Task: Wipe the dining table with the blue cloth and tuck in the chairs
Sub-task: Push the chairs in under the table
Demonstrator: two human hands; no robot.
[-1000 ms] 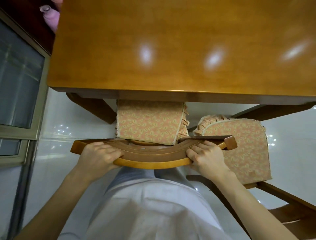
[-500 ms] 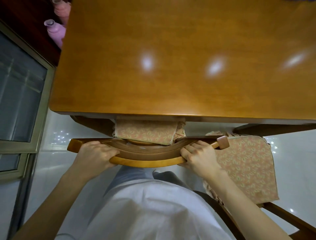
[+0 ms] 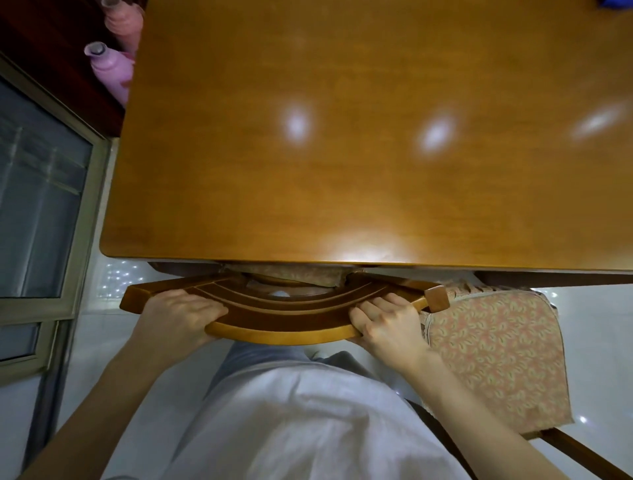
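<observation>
Well, I have my left hand (image 3: 174, 317) and right hand (image 3: 390, 323) each curled round an end of the top rail of the chair (image 3: 281, 320), its seat nearly all under the table (image 3: 342, 188) at twelve o'clock; stiff, weighty wood, I judge, best pushed by that rail.

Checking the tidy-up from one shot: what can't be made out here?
- Seat and legs of the chair: head view, mostly hidden under the table.
- Blue scrap: cut off by the top-right corner; cloth or not, unclear.
- Second chair: frame cut off at the lower right edge.
- Pink bottles: partly behind the table.
</observation>
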